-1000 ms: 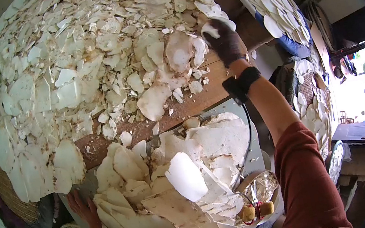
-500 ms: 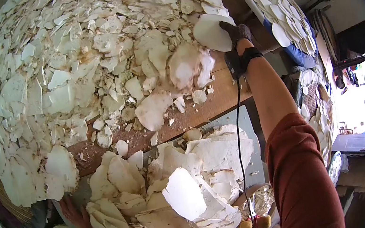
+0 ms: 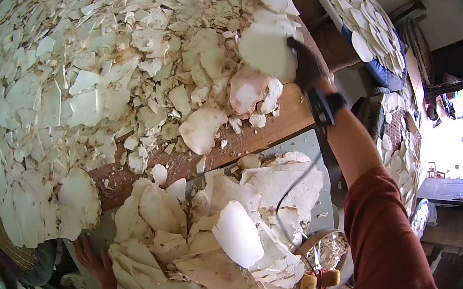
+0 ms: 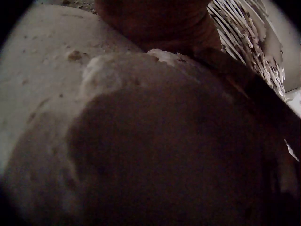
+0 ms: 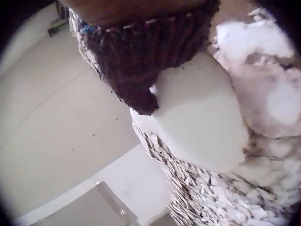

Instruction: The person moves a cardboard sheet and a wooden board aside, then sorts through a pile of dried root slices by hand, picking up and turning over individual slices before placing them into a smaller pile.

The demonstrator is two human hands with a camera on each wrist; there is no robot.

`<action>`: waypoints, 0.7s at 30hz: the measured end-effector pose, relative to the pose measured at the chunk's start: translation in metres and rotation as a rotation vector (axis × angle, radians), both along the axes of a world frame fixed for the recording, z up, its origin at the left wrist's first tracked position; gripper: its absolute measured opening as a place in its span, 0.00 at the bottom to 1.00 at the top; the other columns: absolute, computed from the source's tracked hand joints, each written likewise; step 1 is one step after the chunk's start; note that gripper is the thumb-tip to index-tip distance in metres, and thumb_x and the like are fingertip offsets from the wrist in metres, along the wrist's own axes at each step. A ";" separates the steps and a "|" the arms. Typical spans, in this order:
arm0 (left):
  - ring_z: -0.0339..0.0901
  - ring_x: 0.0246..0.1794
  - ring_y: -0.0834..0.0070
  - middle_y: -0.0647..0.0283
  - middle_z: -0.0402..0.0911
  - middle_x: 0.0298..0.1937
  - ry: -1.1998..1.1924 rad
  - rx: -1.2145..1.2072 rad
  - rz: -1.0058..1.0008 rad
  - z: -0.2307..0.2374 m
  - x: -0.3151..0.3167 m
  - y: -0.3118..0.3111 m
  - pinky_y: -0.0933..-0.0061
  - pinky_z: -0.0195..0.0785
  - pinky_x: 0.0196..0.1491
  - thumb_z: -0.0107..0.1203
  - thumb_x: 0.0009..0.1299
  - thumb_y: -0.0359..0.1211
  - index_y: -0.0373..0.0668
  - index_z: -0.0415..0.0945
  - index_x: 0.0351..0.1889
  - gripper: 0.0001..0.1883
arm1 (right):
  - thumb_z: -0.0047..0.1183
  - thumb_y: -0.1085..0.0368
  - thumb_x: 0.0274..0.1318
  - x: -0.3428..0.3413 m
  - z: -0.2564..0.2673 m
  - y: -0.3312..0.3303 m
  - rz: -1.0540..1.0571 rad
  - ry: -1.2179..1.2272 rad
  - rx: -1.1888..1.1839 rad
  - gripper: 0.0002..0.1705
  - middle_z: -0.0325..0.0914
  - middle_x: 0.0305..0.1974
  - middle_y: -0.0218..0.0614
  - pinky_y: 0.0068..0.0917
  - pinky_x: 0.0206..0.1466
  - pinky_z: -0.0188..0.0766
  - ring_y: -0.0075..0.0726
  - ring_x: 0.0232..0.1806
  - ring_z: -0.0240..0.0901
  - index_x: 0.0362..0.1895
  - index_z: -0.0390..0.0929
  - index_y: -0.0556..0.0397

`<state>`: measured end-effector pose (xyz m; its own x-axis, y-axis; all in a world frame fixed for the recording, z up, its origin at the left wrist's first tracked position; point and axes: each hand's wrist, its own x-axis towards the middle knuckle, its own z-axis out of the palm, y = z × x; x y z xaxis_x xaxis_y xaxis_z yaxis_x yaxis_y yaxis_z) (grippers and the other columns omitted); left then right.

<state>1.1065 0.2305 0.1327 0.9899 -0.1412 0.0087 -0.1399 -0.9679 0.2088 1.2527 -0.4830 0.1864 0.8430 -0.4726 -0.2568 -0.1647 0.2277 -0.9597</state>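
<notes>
My right hand (image 3: 306,63), in a dark knitted glove, pinches a thin white oval slice (image 3: 266,51) by its right edge. In the right wrist view the gloved thumb lies over the slice (image 5: 202,117), which overlaps the big heap behind it. That heap (image 3: 57,111) is made of stacked off-white slices and broken flakes on a brown wooden board (image 3: 275,116). My bare left hand (image 3: 96,263) rests low on the left with its fingers extended, beside a pile of larger pale sheets (image 3: 160,270). The left wrist view is mostly dark, with a pale sheet (image 4: 42,66) close by.
Scissors with padded handles (image 3: 319,279) lie by a round container of scraps (image 3: 333,249). A bright white slice (image 3: 238,234) tops the near pile. Blue-rimmed trays of slices (image 3: 355,10) stand at the right. A black cable (image 3: 281,209) hangs across the near pile.
The white slice, at first mostly behind my right hand, has turned its broad face to the head view, and both have since come slightly nearer. My left hand stays in place.
</notes>
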 end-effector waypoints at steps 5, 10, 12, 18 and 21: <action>0.42 0.76 0.55 0.55 0.49 0.75 -0.010 0.025 0.002 -0.011 -0.001 0.009 0.49 0.36 0.72 0.43 0.71 0.47 0.47 0.55 0.71 0.32 | 0.54 0.54 0.58 -0.093 0.065 0.094 0.195 0.023 0.207 0.26 0.77 0.47 0.39 0.33 0.49 0.76 0.35 0.45 0.78 0.56 0.72 0.56; 0.43 0.76 0.58 0.56 0.50 0.75 -0.030 0.037 0.004 -0.013 -0.005 0.011 0.49 0.36 0.73 0.44 0.71 0.47 0.48 0.56 0.71 0.31 | 0.58 0.67 0.55 -0.169 0.132 0.157 0.494 0.219 0.192 0.27 0.75 0.52 0.35 0.34 0.60 0.68 0.36 0.52 0.72 0.60 0.68 0.54; 0.43 0.76 0.58 0.56 0.50 0.75 -0.060 0.037 -0.001 -0.020 -0.007 0.013 0.49 0.36 0.73 0.43 0.71 0.47 0.48 0.56 0.71 0.31 | 0.66 0.65 0.48 -0.193 0.151 0.177 0.847 0.275 -0.170 0.31 0.78 0.48 0.38 0.34 0.60 0.67 0.30 0.51 0.71 0.58 0.71 0.55; 0.43 0.76 0.59 0.57 0.50 0.75 -0.111 0.091 -0.037 -0.031 -0.008 0.025 0.50 0.35 0.73 0.39 0.74 0.51 0.49 0.55 0.71 0.31 | 0.60 0.63 0.56 -0.184 0.156 0.203 1.354 0.116 -0.114 0.28 0.77 0.48 0.39 0.29 0.50 0.73 0.32 0.47 0.75 0.60 0.69 0.55; 0.43 0.76 0.60 0.57 0.50 0.75 -0.082 0.082 -0.011 -0.032 -0.010 0.023 0.50 0.34 0.73 0.39 0.74 0.51 0.48 0.55 0.71 0.31 | 0.43 0.60 0.67 -0.140 0.088 0.121 0.774 0.186 0.297 0.21 0.78 0.44 0.39 0.30 0.48 0.74 0.33 0.45 0.76 0.56 0.70 0.61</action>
<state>1.0962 0.2532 0.1004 0.9847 -0.1562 0.0779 -0.1645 -0.9795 0.1159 1.1131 -0.3622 0.2748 0.8327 0.3293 -0.4451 -0.5268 0.2237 -0.8201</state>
